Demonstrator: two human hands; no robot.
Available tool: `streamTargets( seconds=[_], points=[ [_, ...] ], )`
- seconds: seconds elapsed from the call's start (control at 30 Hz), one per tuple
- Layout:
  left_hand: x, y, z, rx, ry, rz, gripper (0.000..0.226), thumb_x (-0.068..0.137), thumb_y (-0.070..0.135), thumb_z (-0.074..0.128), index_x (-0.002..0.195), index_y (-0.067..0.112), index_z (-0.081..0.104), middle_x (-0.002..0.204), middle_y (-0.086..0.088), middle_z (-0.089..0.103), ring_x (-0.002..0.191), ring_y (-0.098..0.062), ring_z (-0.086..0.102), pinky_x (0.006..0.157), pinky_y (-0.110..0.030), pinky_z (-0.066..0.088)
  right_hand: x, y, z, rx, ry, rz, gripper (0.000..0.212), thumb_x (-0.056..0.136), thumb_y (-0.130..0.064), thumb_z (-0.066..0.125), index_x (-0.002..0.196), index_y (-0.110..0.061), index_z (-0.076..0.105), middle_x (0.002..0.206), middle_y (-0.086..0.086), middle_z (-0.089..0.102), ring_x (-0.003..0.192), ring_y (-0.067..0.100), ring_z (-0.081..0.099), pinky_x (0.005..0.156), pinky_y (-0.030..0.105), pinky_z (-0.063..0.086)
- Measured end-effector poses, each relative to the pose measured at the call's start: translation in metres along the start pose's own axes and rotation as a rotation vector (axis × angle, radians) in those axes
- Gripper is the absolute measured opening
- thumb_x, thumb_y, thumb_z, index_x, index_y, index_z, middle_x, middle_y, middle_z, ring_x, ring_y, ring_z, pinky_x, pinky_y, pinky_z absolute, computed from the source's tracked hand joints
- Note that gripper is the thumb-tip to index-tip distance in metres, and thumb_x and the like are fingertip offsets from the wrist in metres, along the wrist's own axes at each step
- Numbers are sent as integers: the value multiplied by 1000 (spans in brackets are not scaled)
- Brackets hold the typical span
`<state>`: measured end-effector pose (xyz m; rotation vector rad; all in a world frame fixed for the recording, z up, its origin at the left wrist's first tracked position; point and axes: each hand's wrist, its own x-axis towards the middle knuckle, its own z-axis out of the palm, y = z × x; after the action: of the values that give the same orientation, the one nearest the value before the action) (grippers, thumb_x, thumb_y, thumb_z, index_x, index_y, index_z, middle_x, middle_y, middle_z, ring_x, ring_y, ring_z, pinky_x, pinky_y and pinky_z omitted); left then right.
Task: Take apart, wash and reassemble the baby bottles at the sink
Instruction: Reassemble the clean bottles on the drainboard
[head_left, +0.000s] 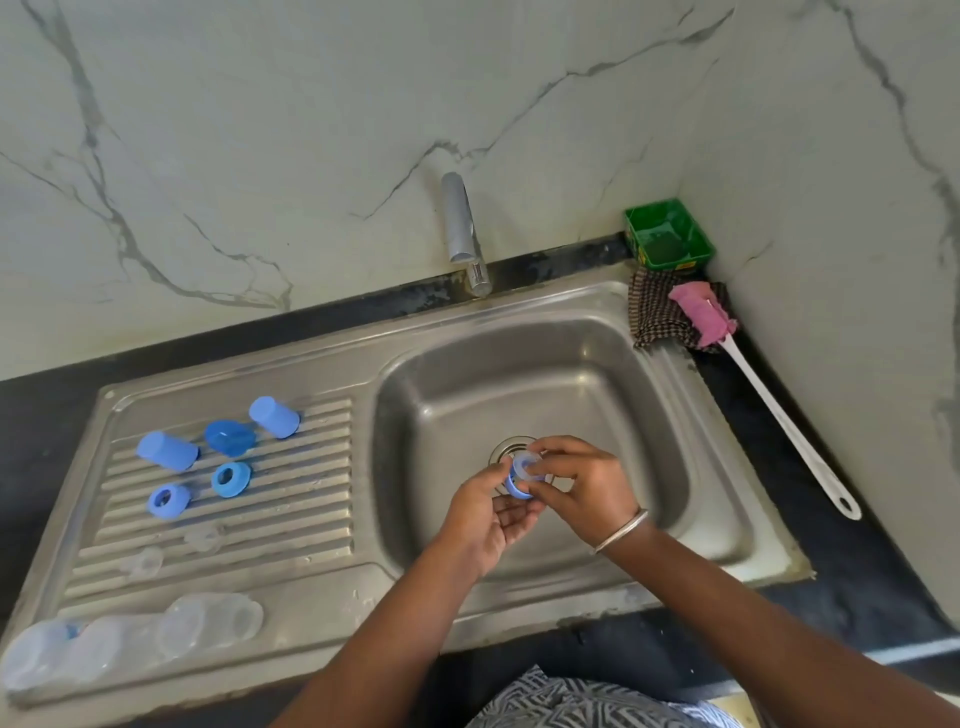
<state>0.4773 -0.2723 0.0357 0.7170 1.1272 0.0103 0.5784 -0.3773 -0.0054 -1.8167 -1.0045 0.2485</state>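
Over the drain of the steel sink (649, 415), both my hands hold a blue screw ring with a clear teat (523, 475) in it. My left hand (488, 519) cups the ring from below and my right hand (582, 486) pinches the teat from above. On the ribbed drainboard (311, 467) at left lie two blue caps (167, 451) (274, 417), a blue lid (229, 436) and two blue rings (169, 500) (231, 479). Two clear teats (143, 562) (205, 536) sit below them. Clear bottle bodies (208, 621) (57, 654) lie along the front left edge.
A chrome tap (460, 223) stands behind the basin, with no water visible. At the back right corner are a green tub (667, 236), a checked cloth (657, 317) and a pink-headed bottle brush with a white handle (779, 415) on the dark counter.
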Motion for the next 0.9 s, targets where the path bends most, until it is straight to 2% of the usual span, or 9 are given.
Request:
streamTargets(
  seconds=[0.13,0.23,0.33,0.43,0.6,0.67,0.73,0.83,0.9],
  points=[
    [2,2,2,98,13,85,30,101,34,53,96,9,70,74,-10,73,62,-18,70,65,-29,57,0,5,-2,-8,-51,-91,12,79,-15,77,91,-16,79,104,-6,67,91,-4,61,79,12,48],
    [2,1,3,139,14,139,33,102,37,49,98,12,71,76,-7,71,63,-16,68,64,-28,57,-1,8,-2,-27,-113,-158,11,86,-17,69,91,-18,79,108,-5,60,91,3,59,84,16,49],
    [0,0,3,198,-11,190,32,104,36,48,101,16,72,82,-6,71,66,-16,70,68,-29,57,0,7,1,-41,-106,-147,15,88,-21,65,86,-16,78,103,-9,59,90,-1,58,81,16,49],
    [-1,-1,4,232,-47,221,30,105,35,45,103,19,71,84,-6,72,69,-18,69,72,-30,58,3,3,0,34,-39,-28,2,83,-19,72,85,-18,73,96,-11,61,87,0,62,72,18,53],
    [-1,-2,-2,242,-100,234,34,105,36,42,109,15,68,89,-14,72,70,-23,69,68,-30,59,8,-2,-7,246,-50,326,35,82,-10,76,110,-28,68,95,-8,69,77,8,68,70,18,54],
    [-1,-2,-4,260,-108,252,34,105,36,41,108,15,68,91,-15,73,70,-22,69,68,-31,59,9,-5,-9,361,-116,429,31,85,-11,73,102,-37,70,90,-4,73,72,11,69,61,23,56],
    [2,-2,-6,309,-113,277,33,105,37,41,107,17,67,90,-13,74,71,-21,69,71,-31,59,11,-8,-11,379,-167,439,33,88,-11,70,90,-44,70,81,-5,75,68,14,70,57,27,57],
    [2,-2,-6,371,-103,305,30,104,39,44,107,15,61,91,-13,74,73,-22,71,71,-29,59,12,-10,-11,360,-177,440,32,90,-8,67,88,-40,70,75,-5,74,60,12,68,59,27,57],
    [1,-1,-7,388,-77,314,27,103,35,50,106,12,62,91,-13,75,78,-24,74,69,-28,59,12,-6,-10,338,-154,460,29,90,-7,66,85,-35,72,74,-6,74,64,13,70,62,28,58]
  ],
)
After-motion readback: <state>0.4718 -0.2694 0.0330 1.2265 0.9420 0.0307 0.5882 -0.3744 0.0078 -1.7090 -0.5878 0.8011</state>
